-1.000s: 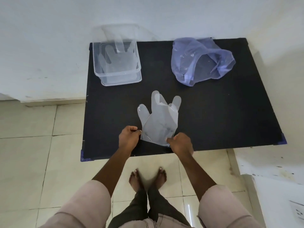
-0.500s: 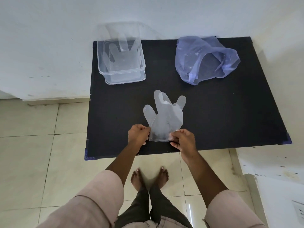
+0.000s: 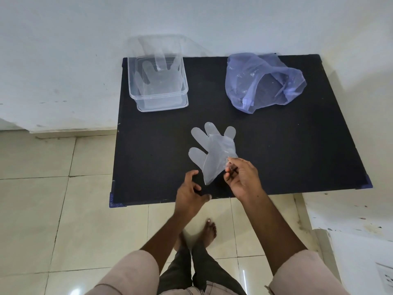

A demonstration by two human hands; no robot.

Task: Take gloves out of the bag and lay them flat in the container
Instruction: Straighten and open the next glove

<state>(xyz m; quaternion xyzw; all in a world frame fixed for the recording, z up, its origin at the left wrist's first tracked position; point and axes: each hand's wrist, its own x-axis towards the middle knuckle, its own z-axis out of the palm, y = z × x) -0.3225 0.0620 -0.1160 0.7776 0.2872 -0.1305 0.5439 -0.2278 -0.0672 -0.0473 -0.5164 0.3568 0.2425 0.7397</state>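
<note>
My right hand (image 3: 242, 177) pinches the cuff edge of a filmy, featherweight glove (image 3: 214, 152) drooping limp above the black table (image 3: 297, 156), my left hand (image 3: 189, 192) spread empty below it, the cuff corners seeming the surest hold

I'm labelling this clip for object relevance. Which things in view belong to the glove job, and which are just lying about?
Part of the job:
- glove, pinched by the right hand
- left hand, open, off the glove
- blue bag
- clear container with gloves already inside

Just there:
- black table
- tiled floor
- white wall
</note>
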